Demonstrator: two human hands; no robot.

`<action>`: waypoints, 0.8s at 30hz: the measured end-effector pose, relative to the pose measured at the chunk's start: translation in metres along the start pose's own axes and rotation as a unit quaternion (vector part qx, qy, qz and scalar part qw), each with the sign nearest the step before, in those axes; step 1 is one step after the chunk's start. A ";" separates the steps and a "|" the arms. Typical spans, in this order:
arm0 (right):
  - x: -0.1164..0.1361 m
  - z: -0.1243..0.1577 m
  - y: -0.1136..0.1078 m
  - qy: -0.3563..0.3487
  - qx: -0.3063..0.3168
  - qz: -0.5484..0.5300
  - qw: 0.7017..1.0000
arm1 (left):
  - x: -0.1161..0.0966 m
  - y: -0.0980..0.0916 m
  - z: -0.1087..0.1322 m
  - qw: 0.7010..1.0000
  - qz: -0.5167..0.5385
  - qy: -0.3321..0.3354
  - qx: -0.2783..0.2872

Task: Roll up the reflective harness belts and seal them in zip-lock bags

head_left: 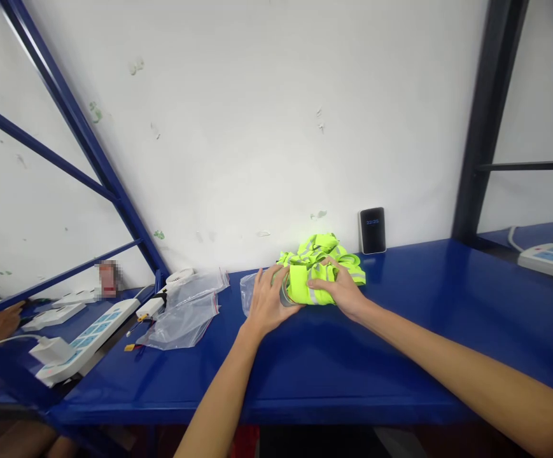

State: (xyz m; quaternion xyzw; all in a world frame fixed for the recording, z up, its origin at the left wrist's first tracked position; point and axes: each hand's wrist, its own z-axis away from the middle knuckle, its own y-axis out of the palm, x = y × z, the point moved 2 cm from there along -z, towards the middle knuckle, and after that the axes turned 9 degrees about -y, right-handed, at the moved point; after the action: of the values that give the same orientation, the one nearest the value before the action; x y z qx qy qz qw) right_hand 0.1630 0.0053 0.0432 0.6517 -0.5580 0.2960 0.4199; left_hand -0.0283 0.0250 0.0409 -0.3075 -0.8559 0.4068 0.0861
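Note:
A crumpled neon-yellow safety vest (321, 247) with grey reflective strips lies in a heap on the blue table, close to the wall. My right hand (345, 289) grips its front right part, with the thumb on top and the fingers in the folds. At the left end of the fabric, my left hand (269, 296) is curved around a greyish rounded thing (284, 294), mostly covered by the hand and the vest; I cannot make out what it is. A clear plastic bag (246, 291) lies partly behind my left hand.
Clear zip bags (188, 318), a white fan-like object (179, 276) and a cable with a yellow connector (133, 347) lie left. A black-faced digital clock (372, 230) stands behind right. Blue frame posts (85, 140) and a power strip (90, 337) are left, where another person's hand (2, 321) shows.

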 end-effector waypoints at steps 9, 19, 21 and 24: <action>-0.015 0.003 0.004 0.064 -0.048 -0.050 0.996 | -0.008 -0.004 0.003 0.998 -0.057 -0.022 -0.016; -0.010 0.011 0.006 -0.038 0.047 0.117 0.991 | -0.010 -0.001 0.008 0.998 -0.053 0.005 0.042; -0.007 0.012 0.008 -0.054 0.076 0.101 0.991 | -0.011 0.000 0.008 0.998 -0.028 0.013 0.054; -0.005 0.014 0.010 -0.049 0.113 0.067 0.990 | -0.014 0.000 0.010 0.997 -0.001 0.029 0.074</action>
State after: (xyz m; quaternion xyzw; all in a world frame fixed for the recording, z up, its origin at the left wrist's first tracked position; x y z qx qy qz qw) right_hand 0.1506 -0.0046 0.0342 0.6693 -0.5836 0.3525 0.2954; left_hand -0.0207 0.0107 0.0357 -0.3113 -0.8208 0.4600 0.1334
